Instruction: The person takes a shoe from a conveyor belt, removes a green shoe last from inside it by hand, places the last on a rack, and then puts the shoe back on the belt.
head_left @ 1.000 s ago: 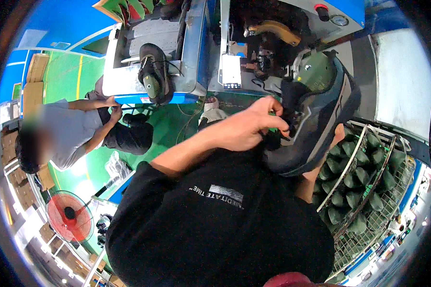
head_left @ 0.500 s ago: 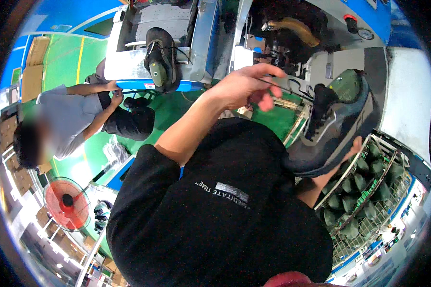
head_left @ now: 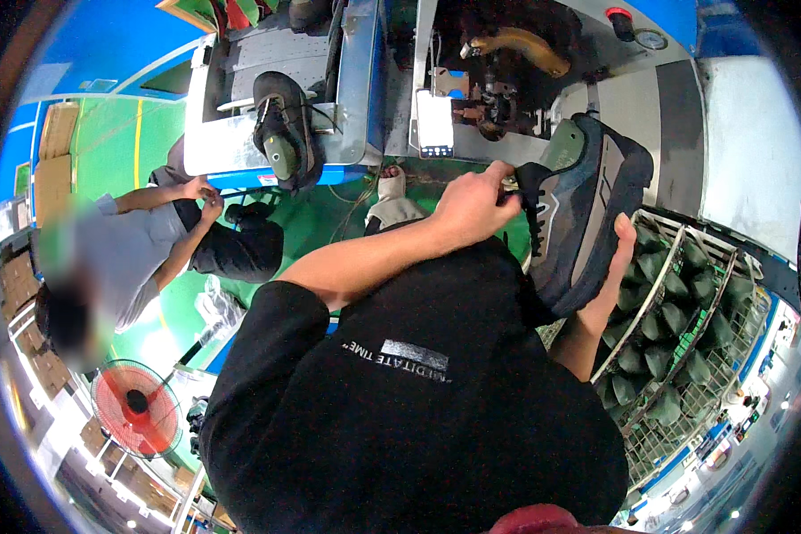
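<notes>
A dark grey and black lace-up shoe (head_left: 587,209) is tilted toe-down in front of my right side, its sole facing right. Inside its collar sits a green shoe last (head_left: 566,148). My right hand (head_left: 616,267) grips this shoe from below, with fingers along the sole; part of the hand is behind it. At the shoe's dark tongue (head_left: 531,181) is my left hand (head_left: 481,203), its fingers pinched together. What lies between those fingertips is hidden. Across the black laces (head_left: 543,214) the shoe's throat faces my left hand.
A similar shoe with a last (head_left: 285,133) rests on the machine ledge (head_left: 231,156). Right of me, a wire cart (head_left: 676,436) holds several green lasts (head_left: 659,356). A seated person (head_left: 156,231) works at left, near a red fan (head_left: 136,405). A machine with a brown curved part (head_left: 525,46) stands ahead.
My left hand has moved right, up to the shoe's tongue, and its spread fingers have closed. The shoe in my right hand has shifted left and turned more upright.
</notes>
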`<control>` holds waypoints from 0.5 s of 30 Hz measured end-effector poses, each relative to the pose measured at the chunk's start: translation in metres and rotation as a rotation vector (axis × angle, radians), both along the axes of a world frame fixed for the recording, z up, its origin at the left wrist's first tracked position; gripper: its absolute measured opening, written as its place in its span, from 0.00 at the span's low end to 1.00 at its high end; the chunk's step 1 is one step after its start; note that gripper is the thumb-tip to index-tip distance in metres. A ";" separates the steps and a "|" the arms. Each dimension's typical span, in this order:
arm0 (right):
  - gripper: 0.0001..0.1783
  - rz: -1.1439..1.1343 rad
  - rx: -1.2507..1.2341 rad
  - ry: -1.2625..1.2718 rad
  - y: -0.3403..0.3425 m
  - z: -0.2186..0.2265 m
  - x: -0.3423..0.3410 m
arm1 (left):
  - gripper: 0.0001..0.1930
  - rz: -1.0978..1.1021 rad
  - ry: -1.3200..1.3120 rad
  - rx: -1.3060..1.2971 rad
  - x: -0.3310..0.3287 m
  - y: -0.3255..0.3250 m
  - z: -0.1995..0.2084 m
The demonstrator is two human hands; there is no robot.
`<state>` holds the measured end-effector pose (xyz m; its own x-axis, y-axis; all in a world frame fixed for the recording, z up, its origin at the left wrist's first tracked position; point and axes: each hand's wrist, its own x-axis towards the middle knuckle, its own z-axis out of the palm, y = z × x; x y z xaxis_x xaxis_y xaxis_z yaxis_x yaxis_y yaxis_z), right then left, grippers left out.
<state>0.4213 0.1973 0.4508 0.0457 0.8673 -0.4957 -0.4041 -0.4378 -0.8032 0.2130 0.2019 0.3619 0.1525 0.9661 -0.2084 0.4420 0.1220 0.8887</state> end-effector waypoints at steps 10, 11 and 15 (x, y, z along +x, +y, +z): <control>0.32 0.073 0.118 -0.110 0.016 -0.047 0.017 | 0.08 0.069 0.371 0.692 0.002 0.007 -0.001; 0.32 0.058 0.090 -0.065 0.013 -0.052 0.018 | 0.09 0.023 0.352 0.699 0.003 0.003 -0.002; 0.32 0.008 -0.009 0.109 0.012 -0.059 0.017 | 0.07 0.135 0.292 0.678 0.007 -0.002 -0.009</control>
